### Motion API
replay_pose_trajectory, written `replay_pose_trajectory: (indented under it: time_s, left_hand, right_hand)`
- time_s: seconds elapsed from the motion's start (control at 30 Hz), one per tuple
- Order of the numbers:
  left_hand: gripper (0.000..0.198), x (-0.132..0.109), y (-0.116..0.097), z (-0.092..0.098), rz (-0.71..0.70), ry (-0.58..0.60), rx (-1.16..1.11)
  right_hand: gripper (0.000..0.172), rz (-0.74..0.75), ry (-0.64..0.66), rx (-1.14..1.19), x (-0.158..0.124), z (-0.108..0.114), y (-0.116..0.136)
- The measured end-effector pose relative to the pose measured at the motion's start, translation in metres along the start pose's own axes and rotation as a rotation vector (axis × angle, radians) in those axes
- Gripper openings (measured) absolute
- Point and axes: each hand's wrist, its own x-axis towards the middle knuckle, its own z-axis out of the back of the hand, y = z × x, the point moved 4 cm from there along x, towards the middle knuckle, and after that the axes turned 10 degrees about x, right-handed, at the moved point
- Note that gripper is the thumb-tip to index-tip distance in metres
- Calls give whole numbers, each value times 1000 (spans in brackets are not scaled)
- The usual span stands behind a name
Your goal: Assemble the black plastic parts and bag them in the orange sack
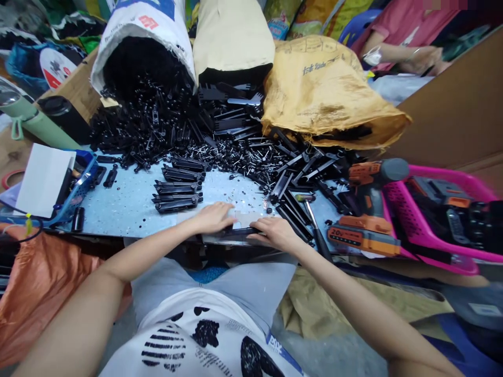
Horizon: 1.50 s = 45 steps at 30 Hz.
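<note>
At the front edge of the light-blue table (121, 207), my left hand (214, 217) and my right hand (275, 233) grip a long black part (241, 231) from its two ends. My fingers are closed and cover much of it, so its exact kind does not show. A flat metallic plate (249, 217) lies just behind it. Beyond my left hand, several slim black assemblies (178, 187) are stacked in a row. Loose pins and screws (239, 157) spread across the middle, with long black channel-like pieces (294, 214) to the right of my right hand.
A hammer (314, 217) and an orange cordless drill (367, 209) lie at right, beside a pink basket (467, 180). A white sack (149, 23) and a yellow sack (314, 89) spill black parts at the back. A blue basket (88, 167) stands left. Another person's arm (408, 57) shows top right.
</note>
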Motion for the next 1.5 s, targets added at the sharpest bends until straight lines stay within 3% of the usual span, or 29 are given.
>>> replay_pose_trajectory:
  time_s: [0.13, 0.2, 0.27, 0.33, 0.4, 0.53, 0.6, 0.67, 0.8, 1.0, 1.17, 1.23, 1.33, 1.43, 1.5]
  left_hand:
    - [34, 87, 26, 7, 258, -61, 103]
    - [31, 117, 30, 7, 279, -46, 115]
    - [29, 126, 30, 8, 280, -38, 116]
    - [26, 112, 28, 12, 270, -59, 121]
    - [23, 78, 28, 19, 236, -133, 121]
    - [26, -21, 40, 33, 274, -321, 127]
    - [23, -62, 45, 33, 313, -325, 120]
    - [21, -86, 44, 29, 321, -274, 132]
    - [23, -92, 36, 31, 282, -136, 241]
    - [19, -79, 27, 45, 143, 57, 438]
    - [16, -70, 19, 41, -3, 167, 507]
    - [14, -69, 17, 38, 9, 100, 504]
    - [19, -77, 20, 29, 62, -154, 486]
    - [21, -91, 25, 12, 8, -422, 464]
    - [19, -98, 32, 2, -60, -522, 435]
  right_hand:
    - [41, -125, -19, -30, -2, -4, -17]
    - [39, -336, -97, -122, 3, -1, -28]
    - [36, -610, -152, -211, 8, 1, -41]
    - [31, -779, -137, -230, 10, -1, -52]
    - [27, -768, -130, -163, 12, -4, -55]
    - [28, -507, -324, 166, 13, 4, -36]
    - [29, -372, -368, 344, 18, 8, -17]
    - [27, -286, -316, 448, 27, 8, 1]
    - [26, -246, -122, 390, 43, 5, 22]
    - [21, -228, -36, 364, 48, 19, 29]
    - [21, -305, 100, 147, 58, 18, 39]
    - [19, -299, 131, 64, 63, 16, 44]
    - [11, -286, 106, 23, 63, 12, 48]
    - [16, -262, -10, 27, 54, 5, 46]
    - [21, -187, -113, 54, 45, -1, 45]
